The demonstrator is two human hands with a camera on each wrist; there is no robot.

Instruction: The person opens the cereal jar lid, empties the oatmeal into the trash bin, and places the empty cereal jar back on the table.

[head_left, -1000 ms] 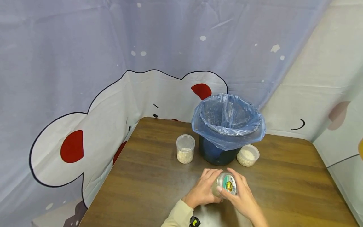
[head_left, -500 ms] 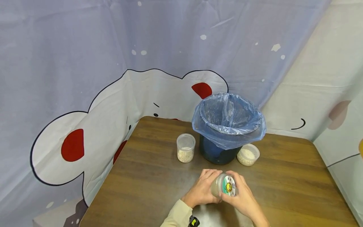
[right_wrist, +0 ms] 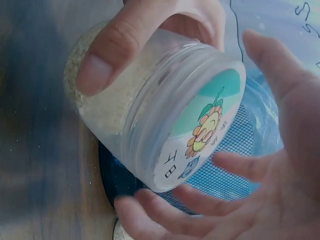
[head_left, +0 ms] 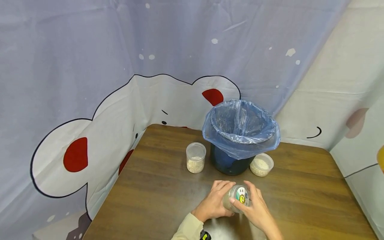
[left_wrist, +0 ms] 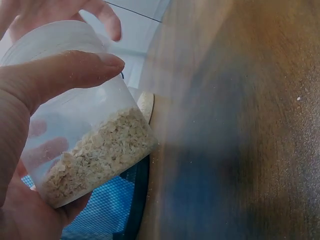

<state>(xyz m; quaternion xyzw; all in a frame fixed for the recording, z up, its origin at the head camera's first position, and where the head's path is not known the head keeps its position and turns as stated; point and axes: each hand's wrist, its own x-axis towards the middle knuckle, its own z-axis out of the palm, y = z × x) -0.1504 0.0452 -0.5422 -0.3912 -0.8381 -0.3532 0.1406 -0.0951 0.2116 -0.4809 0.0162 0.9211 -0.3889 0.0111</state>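
Note:
My left hand [head_left: 211,201] grips a clear plastic jar [left_wrist: 75,112] around its body, tilted above the table. Pale flakes, like oats, [left_wrist: 100,155] lie slanted along the jar's bottom in the left wrist view. The screw lid [right_wrist: 200,130] is on the jar and carries a green and white label with a smiling flower. Around the lid stands my right hand [head_left: 259,210], its fingers spread. In the right wrist view its thumb stands apart from the lid while its other fingertips lie close by the lower rim.
Behind the hands stands a dark mesh bin [head_left: 229,165] lined with a blue plastic bag [head_left: 240,146]. Left of it is an uncovered tub of pale flakes [head_left: 195,165], and right of it a lower tub [head_left: 262,171] of white grains. Cloth hangs behind the wooden table [head_left: 144,200].
The lid's label has turned counter-clockwise, its green part going from upper left to lower left. My right fingers shift around the lid; my left hand keeps its grip on the jar.

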